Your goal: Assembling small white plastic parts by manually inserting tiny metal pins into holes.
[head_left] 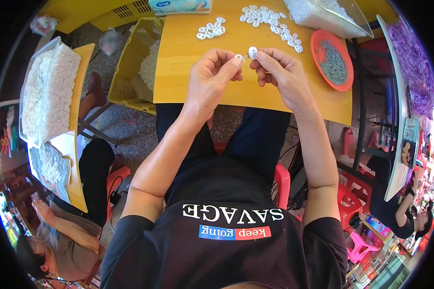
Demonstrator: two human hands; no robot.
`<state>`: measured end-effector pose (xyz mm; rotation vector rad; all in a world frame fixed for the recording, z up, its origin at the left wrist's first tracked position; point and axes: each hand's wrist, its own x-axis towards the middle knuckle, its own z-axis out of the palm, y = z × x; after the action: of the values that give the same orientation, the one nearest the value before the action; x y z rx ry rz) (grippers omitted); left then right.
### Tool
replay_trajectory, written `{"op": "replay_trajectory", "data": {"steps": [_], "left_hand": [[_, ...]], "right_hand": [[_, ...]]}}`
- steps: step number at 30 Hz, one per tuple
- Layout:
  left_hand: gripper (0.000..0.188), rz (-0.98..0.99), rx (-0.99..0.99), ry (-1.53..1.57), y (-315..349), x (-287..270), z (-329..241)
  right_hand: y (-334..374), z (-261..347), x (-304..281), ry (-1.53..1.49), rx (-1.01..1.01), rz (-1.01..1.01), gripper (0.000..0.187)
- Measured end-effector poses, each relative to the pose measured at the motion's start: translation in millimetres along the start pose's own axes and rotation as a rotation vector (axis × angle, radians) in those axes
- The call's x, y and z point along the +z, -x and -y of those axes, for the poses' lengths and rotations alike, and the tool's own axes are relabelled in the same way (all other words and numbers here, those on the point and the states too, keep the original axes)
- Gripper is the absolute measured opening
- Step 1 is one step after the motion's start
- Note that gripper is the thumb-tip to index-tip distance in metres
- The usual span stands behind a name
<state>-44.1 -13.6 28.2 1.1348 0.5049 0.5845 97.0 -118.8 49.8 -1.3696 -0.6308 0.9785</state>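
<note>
Above the yellow table (193, 72) my two hands are close together, each closed in a pinch. My left hand (216, 72) grips a small white ring-shaped piece (238, 58) between thumb and forefinger. My right hand (280, 70) has a white oval piece (252, 51) with dark holes at its thumb and fingertips. A thin, short link seems to run between the two pieces; it is too small to make out. Beyond my hands lie a small group of white oval pieces (212, 29) and a larger scatter of similar pieces (263, 17).
A red oval dish (318, 53) of grey metal pins or screws stands at right. Behind it sits a clear bin (364, 24) of white parts. Left are a yellow crate (123, 79) and a side table with another filled bin (43, 103). Other people sit on both sides.
</note>
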Motion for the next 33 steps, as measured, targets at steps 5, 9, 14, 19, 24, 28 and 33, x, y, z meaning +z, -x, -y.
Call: {"op": "replay_trajectory", "data": {"steps": [5,9,14,19,24,28,33], "left_hand": [[0.016,0.026,-0.001,-0.027,4,5,-3],[0.018,0.025,0.009,-0.084,6,6,-2],[0.018,0.022,0.041,-0.164,9,7,-3],[0.018,0.026,0.051,-0.183,11,9,-5],[0.018,-0.001,0.029,-0.090,12,9,-3],[0.018,-0.004,0.035,-0.064,12,11,-3],[0.019,-0.017,0.014,-0.062,14,12,-5]], "right_hand": [[11,3,-3,0.022,-0.020,0.037,0.024],[14,5,0,0.134,-0.078,0.011,0.024],[16,4,6,0.108,-0.117,-0.043,0.025],[17,0,10,0.100,-0.214,-0.066,0.025],[21,-3,22,0.145,-0.360,-0.194,0.021],[21,-9,23,0.357,-0.480,-0.231,0.019],[21,-10,26,0.415,-0.516,-0.219,0.016]]}}
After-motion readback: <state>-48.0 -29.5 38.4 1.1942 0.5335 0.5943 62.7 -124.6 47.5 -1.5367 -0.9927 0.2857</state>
